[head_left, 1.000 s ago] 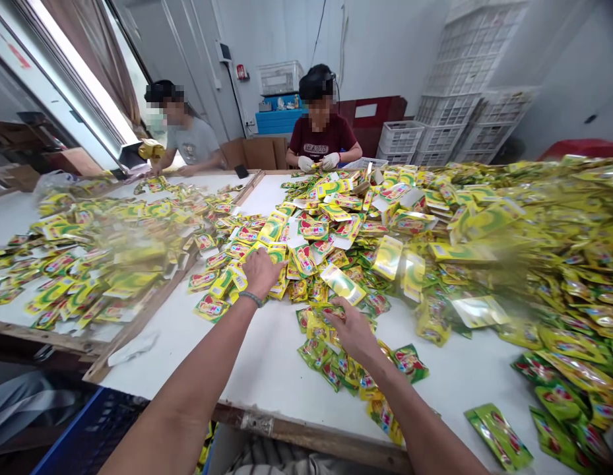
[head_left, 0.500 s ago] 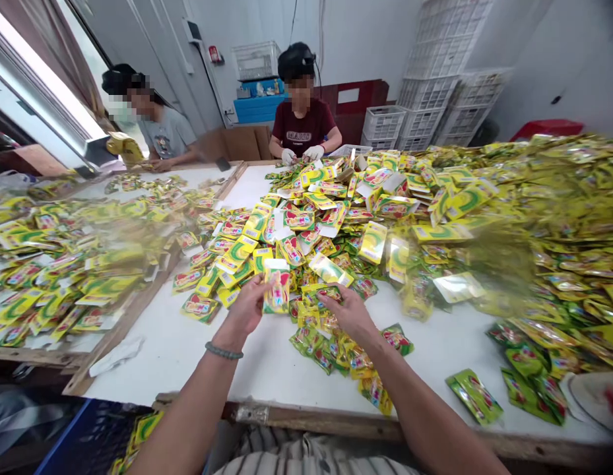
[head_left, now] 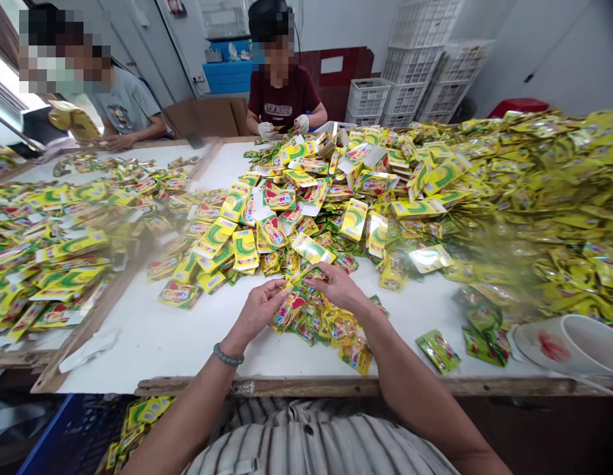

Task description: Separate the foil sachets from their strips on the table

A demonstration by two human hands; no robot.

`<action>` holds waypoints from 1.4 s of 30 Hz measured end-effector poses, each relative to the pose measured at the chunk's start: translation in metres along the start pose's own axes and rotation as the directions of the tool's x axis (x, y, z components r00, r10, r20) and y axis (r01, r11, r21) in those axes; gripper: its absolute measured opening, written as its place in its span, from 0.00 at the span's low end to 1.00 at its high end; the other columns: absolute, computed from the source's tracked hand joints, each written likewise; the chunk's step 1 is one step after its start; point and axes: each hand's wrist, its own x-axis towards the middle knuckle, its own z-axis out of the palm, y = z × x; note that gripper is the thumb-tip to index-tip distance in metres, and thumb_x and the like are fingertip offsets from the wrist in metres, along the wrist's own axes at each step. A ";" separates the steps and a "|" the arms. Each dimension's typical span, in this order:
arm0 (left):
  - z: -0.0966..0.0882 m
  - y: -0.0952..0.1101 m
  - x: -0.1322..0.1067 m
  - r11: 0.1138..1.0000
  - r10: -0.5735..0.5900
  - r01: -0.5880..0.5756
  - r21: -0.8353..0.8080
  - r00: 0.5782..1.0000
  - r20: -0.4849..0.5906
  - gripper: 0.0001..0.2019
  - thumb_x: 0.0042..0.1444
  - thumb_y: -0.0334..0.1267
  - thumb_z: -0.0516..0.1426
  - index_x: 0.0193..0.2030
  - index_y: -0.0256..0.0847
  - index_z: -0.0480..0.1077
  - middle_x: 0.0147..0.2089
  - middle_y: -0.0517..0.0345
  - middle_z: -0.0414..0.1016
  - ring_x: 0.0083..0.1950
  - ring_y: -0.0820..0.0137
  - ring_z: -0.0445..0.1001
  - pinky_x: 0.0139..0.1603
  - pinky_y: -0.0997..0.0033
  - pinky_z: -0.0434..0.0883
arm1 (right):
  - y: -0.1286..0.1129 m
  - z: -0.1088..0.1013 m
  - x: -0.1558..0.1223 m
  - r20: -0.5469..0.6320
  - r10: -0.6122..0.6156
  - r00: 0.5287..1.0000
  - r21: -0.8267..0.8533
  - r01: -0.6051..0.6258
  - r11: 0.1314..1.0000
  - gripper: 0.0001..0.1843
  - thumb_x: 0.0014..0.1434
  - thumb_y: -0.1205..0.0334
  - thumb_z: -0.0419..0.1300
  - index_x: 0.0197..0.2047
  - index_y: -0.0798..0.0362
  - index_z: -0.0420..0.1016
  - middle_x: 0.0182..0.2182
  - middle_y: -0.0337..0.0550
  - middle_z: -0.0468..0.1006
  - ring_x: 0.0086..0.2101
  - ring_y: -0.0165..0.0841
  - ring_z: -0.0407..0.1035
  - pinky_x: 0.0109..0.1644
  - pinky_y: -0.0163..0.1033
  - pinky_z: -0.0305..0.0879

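My left hand (head_left: 259,308) and my right hand (head_left: 336,287) meet over the near middle of the white table (head_left: 187,336). Both pinch the top edge of one yellow pouch with a red picture (head_left: 290,307), left fingers at its left corner, right fingers at its right. Under and beside the hands lies a small heap of green and yellow sachets (head_left: 336,330). Just beyond lies the big pile of yellow pouches (head_left: 306,198).
A huge mound of yellow packets (head_left: 534,185) fills the right side. More packets (head_left: 53,244) cover the left table. A white bowl (head_left: 573,343) sits at the right edge. Two people work at the far end. A blue crate (head_left: 73,435) with packets stands below left. White crates (head_left: 425,59) are stacked behind.
My left hand picked a yellow pouch from the pile and brought it back toward me. My right hand left the sachets and now pinches the same pouch. The view tilted down.
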 end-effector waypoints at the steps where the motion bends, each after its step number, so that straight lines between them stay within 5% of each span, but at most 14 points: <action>1: 0.000 -0.001 0.000 1.000 -0.002 0.002 0.011 1.000 -0.001 0.26 0.48 0.50 0.65 0.50 0.35 0.72 0.37 0.54 0.81 0.37 0.65 0.79 0.40 0.67 0.75 | 0.002 0.000 0.000 0.013 -0.023 1.000 -0.015 0.023 1.000 0.11 0.58 0.54 0.59 0.36 0.53 0.77 0.36 0.42 0.77 0.38 0.37 0.70 0.46 0.41 0.64; 4: 0.003 -0.001 0.000 1.000 0.003 -0.003 0.021 1.000 0.016 0.26 0.48 0.51 0.65 0.49 0.35 0.72 0.37 0.55 0.81 0.37 0.65 0.79 0.40 0.67 0.75 | 0.007 -0.001 0.002 0.023 -0.054 0.998 -0.007 0.054 0.999 0.10 0.57 0.55 0.59 0.37 0.52 0.77 0.38 0.42 0.77 0.40 0.36 0.69 0.47 0.40 0.63; 10: 0.008 0.003 0.003 0.997 0.076 -0.077 0.020 0.997 0.030 0.23 0.48 0.49 0.66 0.46 0.36 0.73 0.37 0.53 0.81 0.38 0.66 0.79 0.40 0.68 0.74 | 0.002 0.010 0.003 -0.145 0.024 0.989 -0.030 -0.028 0.999 0.11 0.54 0.53 0.62 0.34 0.53 0.76 0.31 0.40 0.77 0.35 0.36 0.69 0.40 0.38 0.61; 15: 0.007 0.002 0.007 0.999 0.032 -0.033 -0.040 0.999 -0.021 0.25 0.44 0.45 0.69 0.48 0.36 0.73 0.38 0.52 0.82 0.38 0.65 0.79 0.42 0.66 0.74 | -0.001 0.021 0.000 -0.183 0.023 0.983 0.035 -0.017 0.999 0.13 0.53 0.54 0.63 0.40 0.51 0.77 0.30 0.37 0.78 0.31 0.33 0.69 0.36 0.36 0.61; 21: 0.005 -0.001 0.009 0.988 0.024 -0.028 -0.150 0.999 -0.028 0.25 0.42 0.44 0.70 0.48 0.36 0.74 0.40 0.52 0.82 0.39 0.63 0.80 0.43 0.65 0.76 | 0.002 0.024 0.000 -0.280 -0.075 0.957 -0.011 0.075 0.997 0.08 0.54 0.57 0.65 0.36 0.50 0.78 0.32 0.42 0.79 0.35 0.36 0.71 0.42 0.41 0.64; 29: 0.002 0.001 0.010 0.986 0.049 -0.057 -0.157 0.997 -0.058 0.24 0.46 0.47 0.68 0.48 0.36 0.75 0.38 0.52 0.82 0.37 0.63 0.80 0.42 0.65 0.75 | -0.005 0.026 -0.002 -0.212 -0.077 0.974 -0.126 0.051 0.991 0.07 0.60 0.57 0.61 0.37 0.47 0.81 0.46 0.46 0.78 0.54 0.43 0.66 0.58 0.50 0.55; 32: 0.002 0.002 0.008 0.989 0.039 -0.050 -0.140 0.996 -0.082 0.24 0.44 0.47 0.68 0.46 0.35 0.76 0.37 0.52 0.82 0.36 0.63 0.80 0.39 0.66 0.75 | -0.009 0.033 -0.005 -0.101 -0.027 0.995 -0.144 0.012 0.989 0.07 0.58 0.55 0.63 0.38 0.46 0.82 0.54 0.47 0.74 0.55 0.44 0.65 0.60 0.53 0.52; 36: 0.002 0.004 0.007 0.995 0.042 -0.050 -0.083 0.994 -0.101 0.22 0.44 0.48 0.67 0.44 0.35 0.77 0.37 0.52 0.82 0.36 0.64 0.78 0.37 0.68 0.74 | -0.011 0.042 -0.007 0.025 0.021 0.999 -0.124 -0.018 0.992 0.09 0.57 0.53 0.65 0.38 0.45 0.83 0.51 0.49 0.73 0.56 0.46 0.63 0.59 0.52 0.54; 39: 0.001 0.007 0.007 0.995 0.072 -0.077 -0.069 0.994 -0.084 0.22 0.47 0.50 0.66 0.44 0.36 0.76 0.39 0.52 0.81 0.39 0.64 0.78 0.41 0.67 0.73 | -0.009 0.041 -0.005 -0.012 0.019 1.000 -0.037 -0.019 0.999 0.08 0.56 0.54 0.65 0.37 0.46 0.83 0.43 0.47 0.75 0.52 0.44 0.65 0.56 0.49 0.59; 42: 0.002 0.010 0.006 0.994 0.104 -0.105 -0.014 0.993 -0.048 0.24 0.48 0.48 0.66 0.50 0.38 0.74 0.46 0.51 0.80 0.45 0.63 0.77 0.48 0.66 0.72 | -0.005 0.037 -0.001 -0.173 0.053 0.984 0.096 -0.036 0.995 0.10 0.53 0.55 0.67 0.39 0.48 0.82 0.38 0.44 0.75 0.44 0.39 0.69 0.50 0.44 0.63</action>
